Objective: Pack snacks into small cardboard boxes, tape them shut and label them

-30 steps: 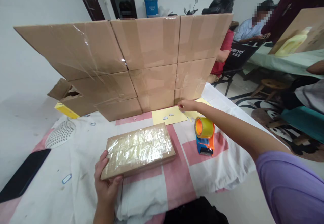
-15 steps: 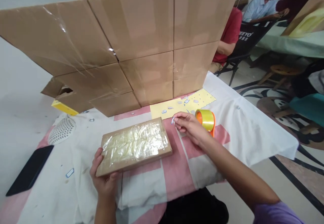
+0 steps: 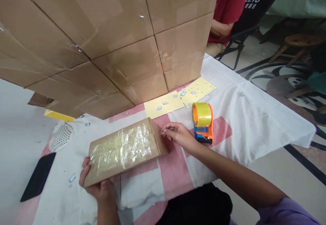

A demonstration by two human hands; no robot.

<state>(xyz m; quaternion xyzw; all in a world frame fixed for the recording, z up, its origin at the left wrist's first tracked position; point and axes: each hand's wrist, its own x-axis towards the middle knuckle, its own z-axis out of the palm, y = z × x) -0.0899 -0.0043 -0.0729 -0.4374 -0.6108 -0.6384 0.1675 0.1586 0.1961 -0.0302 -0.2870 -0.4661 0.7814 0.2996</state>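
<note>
My left hand (image 3: 98,183) grips a flat cardboard box (image 3: 102,165) by its near left corner, fingers around the left end and thumb at the front edge. Clear, wrinkled tape covers the top of the box, which is tilted so its right end face shows. My right hand (image 3: 179,135) is at that right end, thumb and fingertips pinching a small whitish sticker (image 3: 162,133). Whether the sticker touches the cardboard I cannot tell. Just right of this hand lies a tape dispenser (image 3: 203,119), orange and blue, with a yellowish roll.
Stacked cardboard boxes (image 3: 127,58) form a wall at the back. Before them lie yellow paper sheets (image 3: 165,104) with small stickers. A black phone-like slab (image 3: 38,177) and a white perforated object (image 3: 61,137) are at left. A person in a red sleeve (image 3: 233,4) sits beyond the table.
My right hand has moved from beside the yellow paper down and left to the box's right end. The box has tipped, showing that end. The view has shifted downward.
</note>
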